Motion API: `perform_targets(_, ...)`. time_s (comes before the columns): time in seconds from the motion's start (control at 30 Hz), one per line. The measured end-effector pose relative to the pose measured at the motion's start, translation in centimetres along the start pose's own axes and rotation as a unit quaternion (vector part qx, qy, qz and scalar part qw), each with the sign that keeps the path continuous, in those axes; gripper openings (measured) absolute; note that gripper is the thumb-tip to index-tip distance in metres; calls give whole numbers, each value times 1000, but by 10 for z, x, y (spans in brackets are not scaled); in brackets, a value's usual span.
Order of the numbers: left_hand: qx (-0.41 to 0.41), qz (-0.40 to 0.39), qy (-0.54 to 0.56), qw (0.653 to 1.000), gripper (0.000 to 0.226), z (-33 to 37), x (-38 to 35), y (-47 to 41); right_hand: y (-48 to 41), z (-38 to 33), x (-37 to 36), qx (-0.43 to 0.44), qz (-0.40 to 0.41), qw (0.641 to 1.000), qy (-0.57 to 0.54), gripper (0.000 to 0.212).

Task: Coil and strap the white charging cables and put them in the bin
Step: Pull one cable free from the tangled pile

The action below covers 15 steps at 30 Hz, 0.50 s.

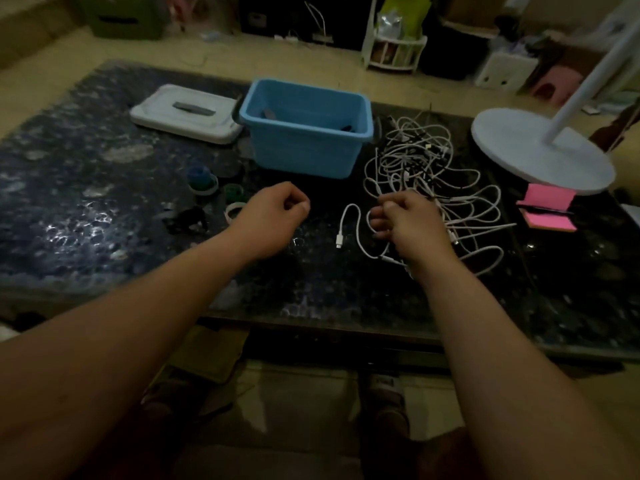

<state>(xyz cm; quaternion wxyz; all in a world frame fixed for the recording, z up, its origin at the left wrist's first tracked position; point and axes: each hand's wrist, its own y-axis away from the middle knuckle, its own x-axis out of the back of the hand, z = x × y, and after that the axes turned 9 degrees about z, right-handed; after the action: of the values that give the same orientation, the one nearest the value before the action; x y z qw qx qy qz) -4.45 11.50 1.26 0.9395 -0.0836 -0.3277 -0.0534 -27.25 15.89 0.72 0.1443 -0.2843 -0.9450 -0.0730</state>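
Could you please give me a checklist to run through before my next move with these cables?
1. Bin open, lid set aside: ok.
2. Cables in reach, under the right hand: ok.
3. Cables untangled: not ok, they lie in a loose heap.
4. Right hand holds a cable: cannot tell.
5. Left hand free: ok, fingers curled, nothing seen in it.
6. Straps ready: cannot tell; rolls lie by the left hand.

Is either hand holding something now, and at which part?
The left hand shows nothing in its curled fingers. The right hand curls over the white cables; a grip cannot be told.
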Motion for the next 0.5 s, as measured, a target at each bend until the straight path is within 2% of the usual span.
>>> perform_targets(0.1, 29, -4, 66, 997, 13, 10, 7, 0, -3, 11, -18, 46, -77, 987, 132, 17)
perform_targets(0.17, 63, 0, 122, 991, 11, 12, 13, 5, -2, 16, -28, 76, -102, 961, 245, 21)
perform_targets(0.23, 66, -10, 111, 992, 10, 7, 14, 9, 0, 21, -39, 87, -110, 935, 326, 24)
perform_targets(0.37, 48, -13, 50, 998, 8, 6, 8, 9, -4, 22, -63, 128, -81, 902, 405, 33)
perform_targets(0.5, 31, -70, 33, 996, 6, 9, 23, 26, 2, 21, -63, 114, -94, 897, 418, 20)
